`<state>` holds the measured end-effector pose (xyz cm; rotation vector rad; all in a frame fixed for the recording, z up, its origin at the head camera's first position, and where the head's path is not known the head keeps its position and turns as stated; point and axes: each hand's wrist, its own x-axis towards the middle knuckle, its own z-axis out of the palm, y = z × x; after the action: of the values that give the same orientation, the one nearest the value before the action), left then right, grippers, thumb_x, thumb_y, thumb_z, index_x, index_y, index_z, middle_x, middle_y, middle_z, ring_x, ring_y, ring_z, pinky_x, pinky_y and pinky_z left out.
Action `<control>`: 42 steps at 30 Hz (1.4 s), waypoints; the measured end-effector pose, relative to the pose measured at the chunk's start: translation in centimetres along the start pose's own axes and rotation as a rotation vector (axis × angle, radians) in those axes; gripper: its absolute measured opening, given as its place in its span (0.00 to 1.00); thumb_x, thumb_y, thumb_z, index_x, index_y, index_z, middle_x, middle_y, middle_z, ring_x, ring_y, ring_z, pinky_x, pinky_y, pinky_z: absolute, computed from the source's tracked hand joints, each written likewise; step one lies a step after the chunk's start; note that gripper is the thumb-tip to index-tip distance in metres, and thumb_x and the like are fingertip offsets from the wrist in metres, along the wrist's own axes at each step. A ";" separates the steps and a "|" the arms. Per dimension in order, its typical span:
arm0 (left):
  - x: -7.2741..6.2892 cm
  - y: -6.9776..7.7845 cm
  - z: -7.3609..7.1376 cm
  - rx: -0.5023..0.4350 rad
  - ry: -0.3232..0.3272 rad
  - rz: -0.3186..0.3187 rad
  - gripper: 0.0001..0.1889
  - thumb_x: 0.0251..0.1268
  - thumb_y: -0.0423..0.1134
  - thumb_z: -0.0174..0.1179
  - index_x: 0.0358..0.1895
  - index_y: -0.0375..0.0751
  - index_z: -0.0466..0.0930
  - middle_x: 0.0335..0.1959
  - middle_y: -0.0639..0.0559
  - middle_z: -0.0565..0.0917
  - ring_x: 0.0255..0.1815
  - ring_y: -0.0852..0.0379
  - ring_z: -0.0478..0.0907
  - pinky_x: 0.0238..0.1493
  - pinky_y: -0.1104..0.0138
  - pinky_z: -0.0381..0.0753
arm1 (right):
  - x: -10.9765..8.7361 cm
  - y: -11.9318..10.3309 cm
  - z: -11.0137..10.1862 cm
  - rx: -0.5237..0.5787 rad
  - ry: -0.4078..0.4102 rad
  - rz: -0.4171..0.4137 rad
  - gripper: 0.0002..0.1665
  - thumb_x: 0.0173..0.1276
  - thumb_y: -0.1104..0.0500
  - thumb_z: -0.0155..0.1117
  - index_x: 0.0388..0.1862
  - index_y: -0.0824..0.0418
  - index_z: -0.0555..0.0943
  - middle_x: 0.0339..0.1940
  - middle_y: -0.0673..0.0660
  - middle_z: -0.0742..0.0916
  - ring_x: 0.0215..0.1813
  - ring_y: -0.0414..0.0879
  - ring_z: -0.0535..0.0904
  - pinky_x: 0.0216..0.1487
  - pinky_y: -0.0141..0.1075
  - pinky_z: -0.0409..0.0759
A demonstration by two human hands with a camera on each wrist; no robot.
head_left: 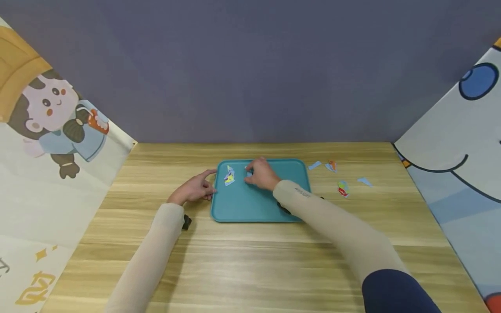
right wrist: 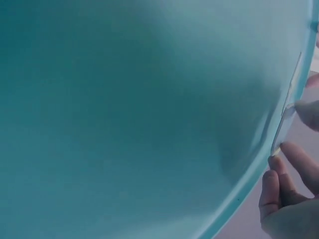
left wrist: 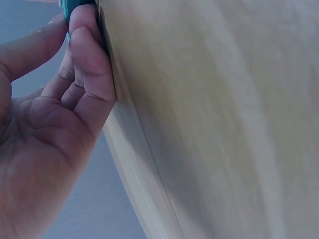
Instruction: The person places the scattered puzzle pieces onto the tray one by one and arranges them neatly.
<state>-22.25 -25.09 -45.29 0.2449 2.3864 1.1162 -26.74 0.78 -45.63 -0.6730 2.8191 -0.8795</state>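
Observation:
A teal tray (head_left: 250, 208) lies on the table. My left hand (head_left: 194, 188) is at its left edge, and in the left wrist view thumb and fingers of this hand (left wrist: 55, 104) hold the rim. Over the upper middle of the tray, my right hand (head_left: 263, 174) pinches a small light-blue puzzle piece (head_left: 249, 173) between thumb and fingers. In the right wrist view the piece (right wrist: 283, 130) is seen nearly edge-on, close to the tray surface, with the right hand (right wrist: 291, 199) beside it. Several joined-looking pieces (head_left: 229, 177), blue, yellow and purple, lie at the tray's upper left.
Right of the tray several loose pieces lie on the wooden table (head_left: 250, 269): a blue one (head_left: 315, 165), an orange-and-blue one (head_left: 332, 166), a red-and-green one (head_left: 343, 188) and a light-blue one (head_left: 365, 181). A grey-blue wall (head_left: 250, 78) rises behind the table.

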 end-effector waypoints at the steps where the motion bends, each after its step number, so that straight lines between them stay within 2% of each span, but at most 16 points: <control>1: 0.0 0.1 0.0 0.001 0.001 0.000 0.40 0.66 0.31 0.58 0.76 0.47 0.46 0.31 0.44 0.82 0.28 0.51 0.80 0.32 0.61 0.80 | 0.1 -0.1 0.1 -0.006 0.004 0.017 0.22 0.55 0.55 0.74 0.49 0.62 0.85 0.50 0.56 0.83 0.59 0.53 0.70 0.62 0.43 0.65; 5: 0.1 0.3 0.1 -0.004 -0.004 0.003 0.40 0.65 0.31 0.59 0.76 0.47 0.46 0.30 0.44 0.82 0.28 0.50 0.80 0.32 0.61 0.80 | 0.5 -0.5 0.5 -0.008 0.010 0.062 0.23 0.54 0.54 0.75 0.48 0.61 0.85 0.50 0.56 0.82 0.58 0.53 0.69 0.58 0.43 0.69; 11: 0.5 0.2 0.2 -0.011 -0.012 0.001 0.41 0.65 0.32 0.60 0.76 0.47 0.45 0.31 0.44 0.83 0.28 0.51 0.81 0.32 0.61 0.80 | 1.0 -0.8 1.1 -0.018 -0.007 0.080 0.23 0.55 0.54 0.74 0.49 0.61 0.84 0.48 0.55 0.83 0.57 0.51 0.70 0.57 0.40 0.69; 18: 0.7 0.3 0.3 -0.031 -0.013 -0.005 0.41 0.64 0.31 0.61 0.75 0.47 0.46 0.30 0.44 0.83 0.28 0.51 0.81 0.32 0.61 0.80 | 1.1 -1.0 1.5 -0.019 0.007 0.054 0.22 0.56 0.56 0.74 0.49 0.62 0.84 0.48 0.56 0.83 0.55 0.51 0.70 0.56 0.40 0.70; 23: 0.5 0.2 0.1 -0.032 -0.011 -0.011 0.41 0.64 0.31 0.60 0.75 0.47 0.46 0.30 0.44 0.82 0.28 0.51 0.80 0.32 0.61 0.80 | 1.1 -1.2 1.4 -0.010 0.009 0.027 0.22 0.56 0.55 0.74 0.49 0.63 0.84 0.52 0.57 0.81 0.59 0.52 0.69 0.58 0.41 0.69; 27: 0.2 0.0 -0.2 -0.021 -0.005 -0.012 0.41 0.64 0.30 0.61 0.75 0.47 0.46 0.30 0.44 0.82 0.28 0.51 0.80 0.32 0.62 0.80 | 1.1 -1.5 0.8 0.033 0.012 0.038 0.21 0.59 0.56 0.71 0.50 0.62 0.83 0.55 0.58 0.79 0.61 0.52 0.67 0.60 0.43 0.67; 32: 0.0 0.1 -0.3 -0.022 0.000 -0.018 0.41 0.64 0.30 0.60 0.75 0.46 0.46 0.31 0.43 0.82 0.28 0.50 0.80 0.32 0.61 0.80 | 0.9 -1.0 -0.5 0.067 0.056 0.020 0.18 0.60 0.58 0.70 0.48 0.63 0.84 0.52 0.59 0.80 0.59 0.53 0.69 0.59 0.43 0.68; 36: -0.1 0.2 -0.2 -0.010 0.005 -0.026 0.41 0.64 0.31 0.60 0.76 0.47 0.46 0.31 0.44 0.82 0.28 0.51 0.80 0.32 0.61 0.80 | 0.7 0.2 -1.5 0.082 0.093 0.010 0.18 0.60 0.59 0.71 0.48 0.65 0.84 0.51 0.60 0.80 0.58 0.54 0.70 0.59 0.44 0.68; 42: 0.0 0.1 -0.1 0.000 -0.003 -0.013 0.40 0.65 0.31 0.59 0.76 0.46 0.45 0.30 0.44 0.82 0.28 0.51 0.80 0.31 0.61 0.80 | -0.1 2.3 -2.8 0.094 0.121 0.055 0.19 0.60 0.57 0.70 0.49 0.65 0.83 0.54 0.61 0.79 0.59 0.55 0.70 0.57 0.45 0.70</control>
<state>-22.29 -25.12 -45.10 0.2311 2.3819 1.1085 -28.20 3.99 -44.61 -0.5446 2.8629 -1.0702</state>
